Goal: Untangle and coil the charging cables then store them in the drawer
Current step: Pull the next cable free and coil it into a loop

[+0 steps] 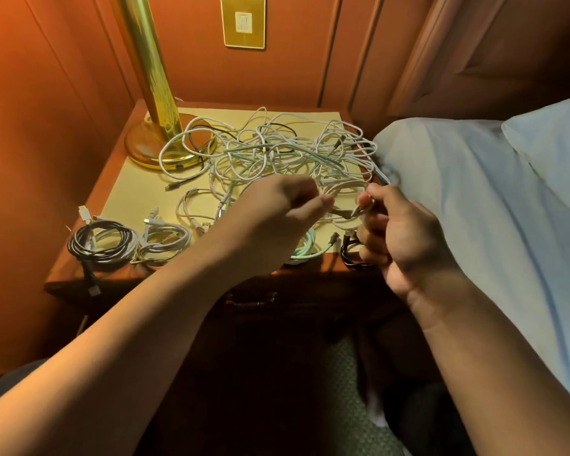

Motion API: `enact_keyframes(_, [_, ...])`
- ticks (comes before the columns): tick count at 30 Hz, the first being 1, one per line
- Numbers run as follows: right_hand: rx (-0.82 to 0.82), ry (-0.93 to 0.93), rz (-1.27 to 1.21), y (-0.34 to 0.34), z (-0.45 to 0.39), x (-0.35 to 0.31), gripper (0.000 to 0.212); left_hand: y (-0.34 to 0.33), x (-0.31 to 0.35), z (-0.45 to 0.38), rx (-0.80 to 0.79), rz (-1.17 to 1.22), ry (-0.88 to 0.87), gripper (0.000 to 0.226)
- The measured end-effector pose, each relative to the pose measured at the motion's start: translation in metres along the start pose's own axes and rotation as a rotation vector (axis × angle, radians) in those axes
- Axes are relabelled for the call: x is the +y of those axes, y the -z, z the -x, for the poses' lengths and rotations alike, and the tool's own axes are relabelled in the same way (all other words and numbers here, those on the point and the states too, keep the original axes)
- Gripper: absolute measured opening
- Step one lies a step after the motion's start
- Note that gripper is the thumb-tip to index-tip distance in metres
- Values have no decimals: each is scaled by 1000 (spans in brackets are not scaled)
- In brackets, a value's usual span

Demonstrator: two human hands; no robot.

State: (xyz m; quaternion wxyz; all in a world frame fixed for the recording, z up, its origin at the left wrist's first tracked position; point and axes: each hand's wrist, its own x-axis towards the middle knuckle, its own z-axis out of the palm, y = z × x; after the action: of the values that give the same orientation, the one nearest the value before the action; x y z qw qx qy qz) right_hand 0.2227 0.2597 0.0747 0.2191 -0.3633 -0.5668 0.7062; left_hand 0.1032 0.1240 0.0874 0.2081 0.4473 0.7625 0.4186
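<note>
Working a white cable (343,210) between both hands, you have your left hand (277,213) curled and pinching it on one side, while your right hand (399,232) grips the plug end, fingers (364,200) closed round it. The stretch between them is blurred, so how many strands you hold I cannot tell. The main tangle (270,153) lies at twelve o'clock from your hands, spread across the table (125,192), with one loop draped over the lamp base (145,149) at ten o'clock. Finished coils sit along the near edge — a black-and-white coil (101,240) and a white coil (165,240) at nine o'clock, a mint coil (305,250) under your left wrist and a dark coil (351,255) by your right palm. The drawer (250,299) at six o'clock looks closed, so storing appears not yet begun. Pulling hard from here would likely tighten knots in the heap rather than free them; a snagged loop could tug the lamp — or sweep the near coils off the edge.
</note>
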Motion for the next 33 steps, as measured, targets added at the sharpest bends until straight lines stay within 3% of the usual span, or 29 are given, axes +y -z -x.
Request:
enact_keyframes(4, [44, -28, 162, 20, 0, -1, 27, -13, -3, -9, 7, -147, -52, 31])
enact_keyframes(9, [6, -128, 542, 58, -17, 11, 28, -43, -14, -19, 48, -385, -89, 30])
enact_keyframes(15, [76, -91, 733, 60, -38, 28, 34, -68, -20, -35, 171, -454, -85, 30])
enact_keyframes(20, [59, -105, 966, 55, -43, 34, 42, -79, -24, -42, 162, -502, -29, 31])
enact_keyframes(28, [141, -25, 1161, 56, -36, 35, 43, -76, -22, -43, 138, -508, -27, 35])
enact_keyframes(33, [179, -13, 1111, 65, -31, 32, 38, -38, -13, -38, 225, -527, -18, 31])
